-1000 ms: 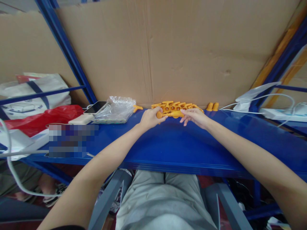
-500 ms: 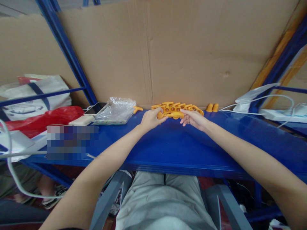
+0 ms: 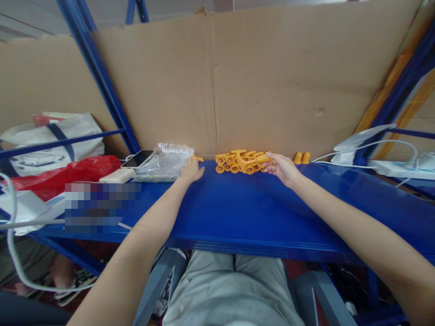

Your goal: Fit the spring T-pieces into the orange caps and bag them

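My right hand (image 3: pixel 282 168) grips a long yellow plastic piece (image 3: pixel 261 158) between thumb and fingers, its forked left end over the row of parts. That row of yellow plastic parts (image 3: pixel 227 167) lies against the cardboard; several have round cups with coppery centres facing me, and some show T-shaped ends. My left hand (image 3: pixel 191 172) is at the right edge of a clear plastic bag (image 3: pixel 166 158), its thumb apart from the fingers. Just beyond its fingertips lies a small yellow piece (image 3: pixel 197 158), partly hidden; whether they touch is unclear.
Two yellow thimble-shaped caps (image 3: pixel 302 158) stand right of the row. A phone (image 3: pixel 137 159), a white box-shaped device (image 3: pixel 117 175) and a red bag (image 3: pixel 68 174) lie at left. White cables (image 3: pixel 360 140) run at right. Cardboard (image 3: pixel 272 81) backs the blue tabletop (image 3: pixel 238 208).
My left hand has let go of the yellow piece and moved left towards the plastic bag. The right hand keeps the piece, now tilted and nearer the row. The view has tipped up slightly.
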The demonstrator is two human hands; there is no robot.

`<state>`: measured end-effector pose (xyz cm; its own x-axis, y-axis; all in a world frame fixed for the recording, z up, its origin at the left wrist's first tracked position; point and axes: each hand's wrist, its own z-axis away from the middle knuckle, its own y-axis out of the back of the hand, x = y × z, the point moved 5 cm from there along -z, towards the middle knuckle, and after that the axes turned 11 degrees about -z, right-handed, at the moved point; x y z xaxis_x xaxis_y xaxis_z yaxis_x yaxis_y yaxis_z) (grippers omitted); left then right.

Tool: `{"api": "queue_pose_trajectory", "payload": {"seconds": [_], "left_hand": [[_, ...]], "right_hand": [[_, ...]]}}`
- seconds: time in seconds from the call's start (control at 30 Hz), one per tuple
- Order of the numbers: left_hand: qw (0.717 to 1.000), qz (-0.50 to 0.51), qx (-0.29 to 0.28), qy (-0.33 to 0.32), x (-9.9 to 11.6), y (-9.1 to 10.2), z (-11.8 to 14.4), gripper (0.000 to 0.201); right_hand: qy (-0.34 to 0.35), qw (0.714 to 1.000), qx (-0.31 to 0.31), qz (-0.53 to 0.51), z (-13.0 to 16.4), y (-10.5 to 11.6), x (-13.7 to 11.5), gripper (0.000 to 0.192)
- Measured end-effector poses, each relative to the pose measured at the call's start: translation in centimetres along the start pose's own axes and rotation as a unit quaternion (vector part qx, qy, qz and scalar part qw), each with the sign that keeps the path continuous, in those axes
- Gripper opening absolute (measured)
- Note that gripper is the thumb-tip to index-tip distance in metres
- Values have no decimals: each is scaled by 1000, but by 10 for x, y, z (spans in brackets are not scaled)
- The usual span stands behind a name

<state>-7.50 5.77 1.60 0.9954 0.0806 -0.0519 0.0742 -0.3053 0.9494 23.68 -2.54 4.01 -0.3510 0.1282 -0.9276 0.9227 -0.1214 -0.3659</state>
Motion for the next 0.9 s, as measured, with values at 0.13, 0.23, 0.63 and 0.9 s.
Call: {"api": "queue_pose_trajectory", "payload": {"seconds": [0.13,0.23,0.63,0.9], "left_hand": [[993,-37,-110,14,-10,-19,-5,56],[991,-54,-120,-6,-11,-24,-10,55],[994,-62,-84,22,-14,-21,-12,54],[993,-64,-99,11,-11,-20,-12,53]], "right_hand": [[2,1000,11,6,0,0,2,25],[3,1000,8,9,0,-1,3,25],[8,1000,-4,21,-2,1,5,24],[12,999,-14,33,-3,0,5,25]]}}
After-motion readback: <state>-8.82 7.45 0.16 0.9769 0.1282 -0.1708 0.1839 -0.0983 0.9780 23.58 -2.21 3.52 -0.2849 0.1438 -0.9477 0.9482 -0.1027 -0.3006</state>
